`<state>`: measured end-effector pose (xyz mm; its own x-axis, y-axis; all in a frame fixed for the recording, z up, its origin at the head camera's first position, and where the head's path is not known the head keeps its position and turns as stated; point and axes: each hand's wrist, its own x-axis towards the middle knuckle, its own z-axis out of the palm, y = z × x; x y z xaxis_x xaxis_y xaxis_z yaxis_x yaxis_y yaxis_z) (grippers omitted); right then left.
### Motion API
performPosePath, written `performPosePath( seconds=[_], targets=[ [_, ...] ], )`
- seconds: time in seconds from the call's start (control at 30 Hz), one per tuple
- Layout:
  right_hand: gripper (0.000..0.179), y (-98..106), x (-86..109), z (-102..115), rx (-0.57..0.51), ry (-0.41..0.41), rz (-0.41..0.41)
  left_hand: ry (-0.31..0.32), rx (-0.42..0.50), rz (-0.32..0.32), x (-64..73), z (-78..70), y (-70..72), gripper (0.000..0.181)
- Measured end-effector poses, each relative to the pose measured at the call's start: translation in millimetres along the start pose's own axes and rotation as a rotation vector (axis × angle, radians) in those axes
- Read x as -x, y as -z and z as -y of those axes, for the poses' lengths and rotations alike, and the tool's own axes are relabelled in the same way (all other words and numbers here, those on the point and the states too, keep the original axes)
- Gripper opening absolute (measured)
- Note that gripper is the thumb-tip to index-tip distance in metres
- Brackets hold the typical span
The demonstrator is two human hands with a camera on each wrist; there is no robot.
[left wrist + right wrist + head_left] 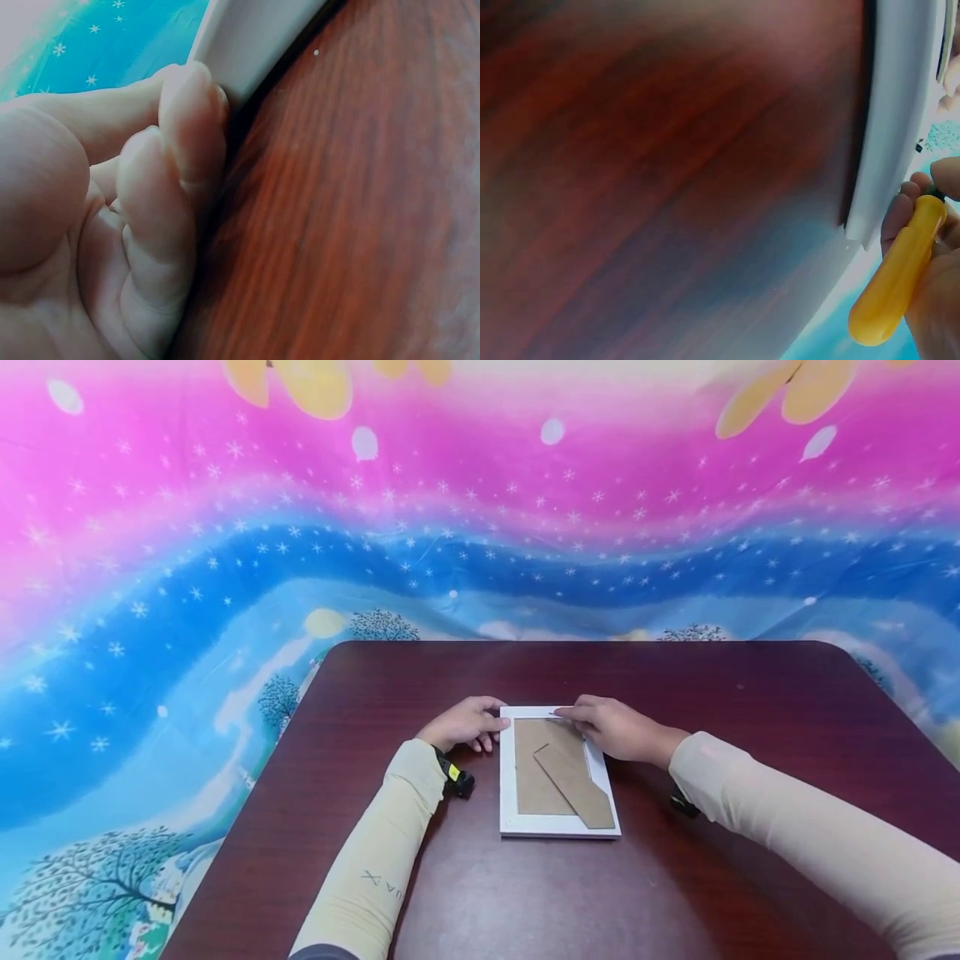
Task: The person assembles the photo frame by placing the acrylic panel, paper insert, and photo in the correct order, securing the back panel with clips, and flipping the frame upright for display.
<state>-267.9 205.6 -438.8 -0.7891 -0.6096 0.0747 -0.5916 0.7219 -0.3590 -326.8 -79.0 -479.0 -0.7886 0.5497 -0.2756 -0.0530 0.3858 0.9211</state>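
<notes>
A white picture frame [507, 777] lies back side up on the table, showing its brown backing board [536, 789] and a slanted brown stand leg [573, 789]. My left hand [467, 724] grips the far left corner, thumb on the rim; the left wrist view has its curled fingers [195, 120] against the frame's side. At the far right corner, my right hand [611, 727] holds a yellow-handled tool [900, 274], its handle plain in the right wrist view. Near those fingertips, a thin dark tip shows over the far edge of the frame in the head view.
The dark reddish-brown wooden table [720, 693] has rounded far corners. Behind it hangs a pink and blue cloth [480, 527] with snowflakes and trees. Each wrist carries a black strapped device, the left one [459, 779] near the frame's left side.
</notes>
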Motion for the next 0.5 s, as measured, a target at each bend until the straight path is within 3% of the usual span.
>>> performPosePath(
  seconds=[0.5],
  targets=[
    [0.043,-0.8,18.6,-2.0,0.058,0.047,-0.074,-0.009,0.006,0.001,-0.7,-0.4,-1.3,0.042]
  ],
)
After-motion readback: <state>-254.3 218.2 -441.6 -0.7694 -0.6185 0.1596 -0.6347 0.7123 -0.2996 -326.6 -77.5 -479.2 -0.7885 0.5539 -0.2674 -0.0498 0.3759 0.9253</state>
